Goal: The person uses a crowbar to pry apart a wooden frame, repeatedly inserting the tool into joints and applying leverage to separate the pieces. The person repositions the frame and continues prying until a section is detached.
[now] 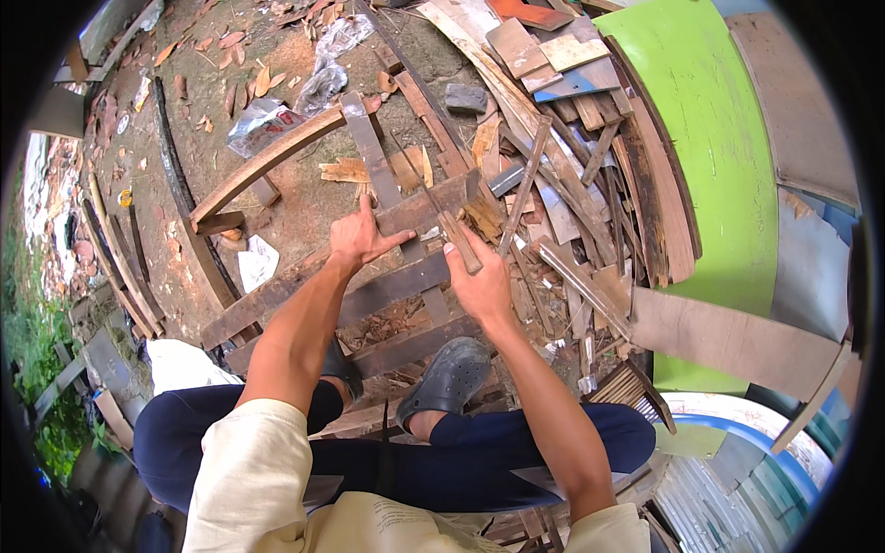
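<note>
My right hand (479, 283) is closed round the wooden handle (461, 244) of a tool with a long, thin, dark blade (415, 170). That blade slants up and left above a brown wooden plank (429, 207). Against the same plank rests my left hand (359, 235), its thumb and forefinger stretched wide apart. The undersides of its fingers are partly hidden. Below lie a second dark plank (392, 288) and a third plank (406, 346), roughly parallel. A narrower crosspiece (371, 147) runs away from me at the far side, touching a curved wooden bar (267, 161).
Scrap wood (553, 138) is heaped at the far right beside a lime-green panel (696, 120). A grey stone (466, 99) and clear plastic bags (263, 124) lie on the dirt ground. My foot in a dark clog (449, 376) is close to the planks. A round tub (737, 415) stands lower right.
</note>
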Motion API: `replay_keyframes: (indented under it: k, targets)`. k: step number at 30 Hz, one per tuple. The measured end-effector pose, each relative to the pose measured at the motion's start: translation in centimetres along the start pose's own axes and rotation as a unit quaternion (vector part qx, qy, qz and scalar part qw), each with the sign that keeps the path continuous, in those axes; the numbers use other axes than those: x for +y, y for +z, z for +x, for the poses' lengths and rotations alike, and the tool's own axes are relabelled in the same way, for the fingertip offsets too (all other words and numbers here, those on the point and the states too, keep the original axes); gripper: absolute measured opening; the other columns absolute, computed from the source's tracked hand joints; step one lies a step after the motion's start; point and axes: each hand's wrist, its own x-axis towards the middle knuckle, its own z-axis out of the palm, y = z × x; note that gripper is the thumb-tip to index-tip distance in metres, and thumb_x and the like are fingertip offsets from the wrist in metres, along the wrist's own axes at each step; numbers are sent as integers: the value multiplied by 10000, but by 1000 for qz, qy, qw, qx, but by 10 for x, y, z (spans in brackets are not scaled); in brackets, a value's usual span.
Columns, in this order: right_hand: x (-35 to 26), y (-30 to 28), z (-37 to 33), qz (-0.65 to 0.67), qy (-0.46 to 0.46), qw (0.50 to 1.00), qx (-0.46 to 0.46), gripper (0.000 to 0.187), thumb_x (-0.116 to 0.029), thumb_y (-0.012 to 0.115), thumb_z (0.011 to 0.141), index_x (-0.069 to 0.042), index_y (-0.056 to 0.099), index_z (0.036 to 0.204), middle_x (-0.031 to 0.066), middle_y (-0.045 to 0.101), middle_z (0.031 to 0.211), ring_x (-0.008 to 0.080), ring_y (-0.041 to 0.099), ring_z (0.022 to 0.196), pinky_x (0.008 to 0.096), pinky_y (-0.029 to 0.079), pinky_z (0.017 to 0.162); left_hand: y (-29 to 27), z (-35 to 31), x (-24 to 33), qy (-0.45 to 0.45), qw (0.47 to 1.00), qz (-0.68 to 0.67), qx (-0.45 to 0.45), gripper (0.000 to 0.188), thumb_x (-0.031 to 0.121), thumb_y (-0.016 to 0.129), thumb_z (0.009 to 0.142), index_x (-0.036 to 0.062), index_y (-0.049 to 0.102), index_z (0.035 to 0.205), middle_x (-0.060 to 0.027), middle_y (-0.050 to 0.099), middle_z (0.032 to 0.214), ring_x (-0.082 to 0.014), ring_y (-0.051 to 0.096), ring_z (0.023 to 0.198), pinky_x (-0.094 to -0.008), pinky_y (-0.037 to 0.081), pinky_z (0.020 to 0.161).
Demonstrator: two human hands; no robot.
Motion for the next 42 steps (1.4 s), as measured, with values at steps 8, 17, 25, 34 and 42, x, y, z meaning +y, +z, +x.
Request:
replay_keyframes:
  k: [8, 17, 25, 34, 42]
  targets:
    - [-11, -2, -6, 22, 20, 999, -20, 509, -301, 659, 993, 2, 628, 1401, 250, 696, 1305, 343, 668, 1246, 389, 489, 1061, -1, 2, -5, 12, 998, 33, -51, 1232, 960, 584, 702, -75, 437, 1354, -224, 746, 873, -365, 751, 787, -450, 589, 697]
    - [-29, -35, -45, 22, 35, 999, -30, 519, -249, 684, 982, 2, 599, 1428, 262, 718, 1237, 347, 707, 1167, 388, 528, 997, 3, 2, -3, -32, 999, 15, -37, 992, 872, 517, 846, -14, 523, 1292, -221, 746, 861, -380, 748, 795, -480, 575, 713]
    - [-56, -54, -53, 32, 62, 997, -32, 532, -252, 703, 966, -9, 600, 1428, 273, 729, 1184, 372, 735, 1100, 390, 559, 932, 8, 2, -8, -27, 1000, 8, 0, 856, 826, 581, 841, 39, 596, 1179, -208, 744, 853, -397, 746, 845, -496, 565, 760]
    - [-53, -37, -34, -3, 81, 996, -38, 535, -202, 689, 942, -58, 595, 1449, 272, 695, 1268, 379, 687, 1183, 412, 518, 1006, 4, -1, 2, -43, 999, -10, -16, 877, 853, 555, 834, 48, 598, 1179, -208, 751, 917, -376, 748, 880, -495, 574, 791]
    - [-48, -24, -29, -3, 88, 996, -31, 532, -158, 666, 946, -85, 589, 1467, 246, 702, 1284, 347, 694, 1189, 382, 512, 1015, 7, -1, 1, -56, 998, -15, 37, 874, 870, 564, 808, 35, 752, 987, -214, 758, 915, -376, 744, 864, -478, 580, 792]
